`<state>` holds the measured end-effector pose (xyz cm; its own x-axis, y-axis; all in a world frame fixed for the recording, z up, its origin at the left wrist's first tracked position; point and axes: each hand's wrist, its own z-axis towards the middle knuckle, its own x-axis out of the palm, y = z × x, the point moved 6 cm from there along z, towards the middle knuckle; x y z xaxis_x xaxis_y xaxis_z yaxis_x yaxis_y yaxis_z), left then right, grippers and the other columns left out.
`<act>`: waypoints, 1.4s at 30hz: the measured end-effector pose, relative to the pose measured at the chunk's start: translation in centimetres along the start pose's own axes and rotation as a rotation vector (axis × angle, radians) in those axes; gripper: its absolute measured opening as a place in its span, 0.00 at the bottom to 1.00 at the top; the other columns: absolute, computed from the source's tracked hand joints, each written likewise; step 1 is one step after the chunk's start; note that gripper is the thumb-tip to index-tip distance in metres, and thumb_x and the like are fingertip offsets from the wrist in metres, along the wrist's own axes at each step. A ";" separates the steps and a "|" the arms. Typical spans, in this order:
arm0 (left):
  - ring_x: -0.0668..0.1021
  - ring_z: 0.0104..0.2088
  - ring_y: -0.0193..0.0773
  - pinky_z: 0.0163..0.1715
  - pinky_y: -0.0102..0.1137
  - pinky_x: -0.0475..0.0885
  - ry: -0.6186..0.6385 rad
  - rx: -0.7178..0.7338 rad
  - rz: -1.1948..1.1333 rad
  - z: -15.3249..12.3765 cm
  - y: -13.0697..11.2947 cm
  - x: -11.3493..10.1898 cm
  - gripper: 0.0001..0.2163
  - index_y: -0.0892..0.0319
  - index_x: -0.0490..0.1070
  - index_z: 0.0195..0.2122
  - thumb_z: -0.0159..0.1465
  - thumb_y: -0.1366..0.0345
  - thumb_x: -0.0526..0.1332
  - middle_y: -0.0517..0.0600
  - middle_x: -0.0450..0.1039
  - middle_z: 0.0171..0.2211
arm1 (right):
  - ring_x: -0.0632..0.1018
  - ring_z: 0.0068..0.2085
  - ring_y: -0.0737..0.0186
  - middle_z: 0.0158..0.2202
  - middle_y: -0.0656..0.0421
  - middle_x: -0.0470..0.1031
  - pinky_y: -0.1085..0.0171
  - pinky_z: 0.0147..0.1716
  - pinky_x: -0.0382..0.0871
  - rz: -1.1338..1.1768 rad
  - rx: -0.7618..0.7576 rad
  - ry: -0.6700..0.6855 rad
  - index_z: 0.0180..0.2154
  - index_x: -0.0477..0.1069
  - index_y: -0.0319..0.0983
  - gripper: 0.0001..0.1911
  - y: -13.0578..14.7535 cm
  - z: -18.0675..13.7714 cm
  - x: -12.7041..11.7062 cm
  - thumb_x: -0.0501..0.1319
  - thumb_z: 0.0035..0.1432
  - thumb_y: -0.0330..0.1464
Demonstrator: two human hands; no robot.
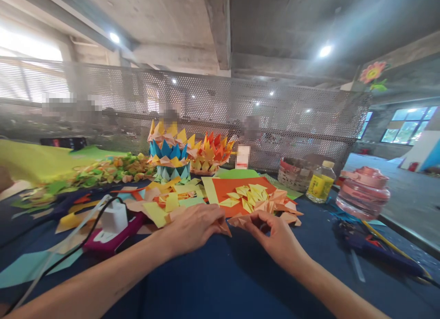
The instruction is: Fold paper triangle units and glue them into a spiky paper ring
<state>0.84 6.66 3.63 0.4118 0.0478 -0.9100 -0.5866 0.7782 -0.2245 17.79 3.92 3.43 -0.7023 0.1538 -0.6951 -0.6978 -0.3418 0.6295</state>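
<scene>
Close together over the blue tabletop, my two hands each pinch folded paper. My left hand (197,222) is closed, with the orange-peach tip of a folded paper piece (226,229) sticking out by the fingertips. Between thumb and fingers my right hand (273,229) grips another peach folded paper piece (238,222). A small gap lies between the two tips. Right behind the hands, yellow folded paper pieces (252,196) and peach ones (280,200) are heaped on orange sheets (223,195). Much of the held paper is hidden by my fingers.
Folded-paper crowns (168,149) in several colours stand behind. At left are a purple power strip (103,239) with a white plug, cords and scraps. At right stand a yellow-labelled bottle (321,184), a pink jug (363,193), a basket (294,174) and a glue gun (381,248).
</scene>
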 end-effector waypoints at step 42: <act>0.74 0.29 0.33 0.27 0.26 0.63 -0.071 -0.120 -0.279 -0.2 -0.8 -0.6 0.04 0.57 0.72 0.30 0.61 0.67 0.59 0.43 0.74 0.27 | 0.70 0.24 0.68 0.21 0.64 0.72 0.69 0.23 0.60 -0.105 -0.133 0.030 0.25 0.72 0.39 0.10 1.4 -0.8 0.9 0.58 0.57 0.33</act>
<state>0.90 5.88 4.24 0.6136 -0.1108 -0.7818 -0.5204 0.6879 -0.5059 16.34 2.86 3.44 -0.6206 0.1679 -0.7659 -0.7410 -0.4450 0.5029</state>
